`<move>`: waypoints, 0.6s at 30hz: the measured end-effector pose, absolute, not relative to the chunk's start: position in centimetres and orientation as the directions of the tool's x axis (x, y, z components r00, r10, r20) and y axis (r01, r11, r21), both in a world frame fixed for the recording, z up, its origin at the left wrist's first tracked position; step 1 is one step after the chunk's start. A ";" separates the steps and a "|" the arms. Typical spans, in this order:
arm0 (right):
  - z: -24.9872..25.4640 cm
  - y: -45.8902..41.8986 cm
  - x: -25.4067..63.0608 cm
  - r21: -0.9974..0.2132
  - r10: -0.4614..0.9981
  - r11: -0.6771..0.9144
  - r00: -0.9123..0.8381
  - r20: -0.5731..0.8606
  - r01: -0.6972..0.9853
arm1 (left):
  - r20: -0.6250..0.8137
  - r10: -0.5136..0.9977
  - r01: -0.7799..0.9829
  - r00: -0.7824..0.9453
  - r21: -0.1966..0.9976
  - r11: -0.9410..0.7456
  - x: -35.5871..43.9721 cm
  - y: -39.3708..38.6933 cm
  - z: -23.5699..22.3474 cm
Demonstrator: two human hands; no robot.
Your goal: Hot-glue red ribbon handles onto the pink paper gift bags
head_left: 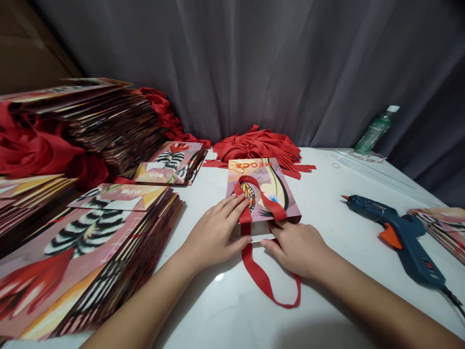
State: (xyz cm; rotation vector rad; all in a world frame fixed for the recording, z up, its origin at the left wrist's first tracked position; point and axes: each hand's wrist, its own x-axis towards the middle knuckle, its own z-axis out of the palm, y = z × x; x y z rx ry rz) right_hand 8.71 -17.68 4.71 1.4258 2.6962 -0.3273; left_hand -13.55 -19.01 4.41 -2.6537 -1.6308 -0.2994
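Note:
A paper gift bag (259, 184) printed with MECCA and a butterfly lies flat, its mouth towards me. One red ribbon handle (274, 211) loops over its top panel; another red ribbon (259, 276) hangs from the mouth onto the table. My left hand (220, 230) holds the bag's left side, fingers stretched over the panel and ribbon, thumb by the mouth's lower edge. At the mouth's right side, my right hand (296, 245) grips the bag with its fingers partly hidden inside and its thumb outside on the lower edge.
Stacks of printed bags (109, 232) fill the left, with red ribbon (36, 145) among them. Behind the bag lies a ribbon pile (257, 148). A blue glue gun (399, 237) rests right, near more bags (443, 228). A green bottle (376, 131) stands by the grey curtain (272, 63).

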 end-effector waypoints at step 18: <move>7.6 -18.7 22.9 -0.067 0.992 -0.083 0.076 -0.101 0.994 | 0.150 0.897 0.896 0.416 0.100 -0.432 -13.6 -18.8 4.3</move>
